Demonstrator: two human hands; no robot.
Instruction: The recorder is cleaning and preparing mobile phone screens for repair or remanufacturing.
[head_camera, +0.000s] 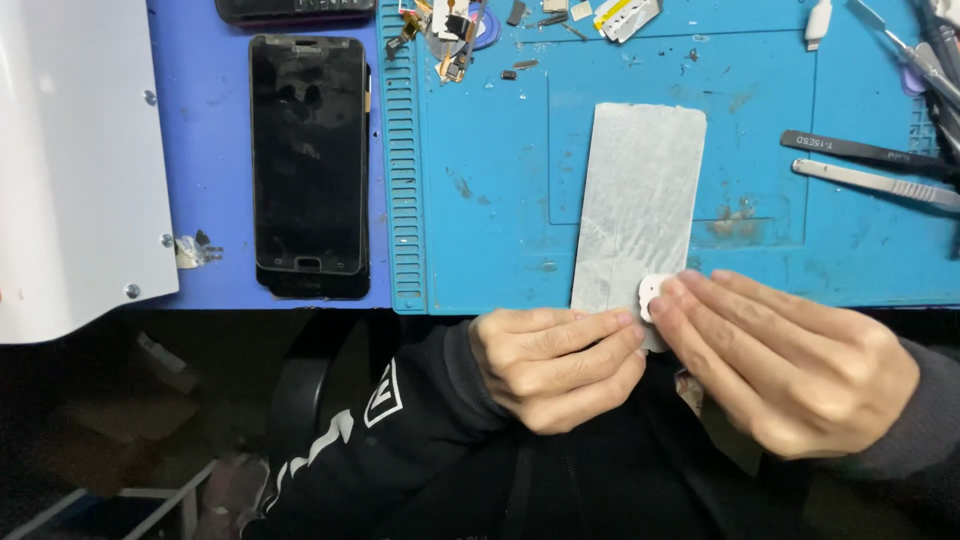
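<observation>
A grey rectangular sheet lies upright on the blue work mat, its near end hanging over the mat's front edge. My left hand pinches that near end from below with curled fingers. My right hand presses its fingertips on a small white round tab at the sheet's lower right corner. Both hands meet at the sheet's bottom edge, over my dark-sleeved lap.
A black phone lies face up on the purple surface left of the mat. A white panel fills the far left. Black tweezers and a metal tool lie at the right. Small parts are scattered along the mat's top.
</observation>
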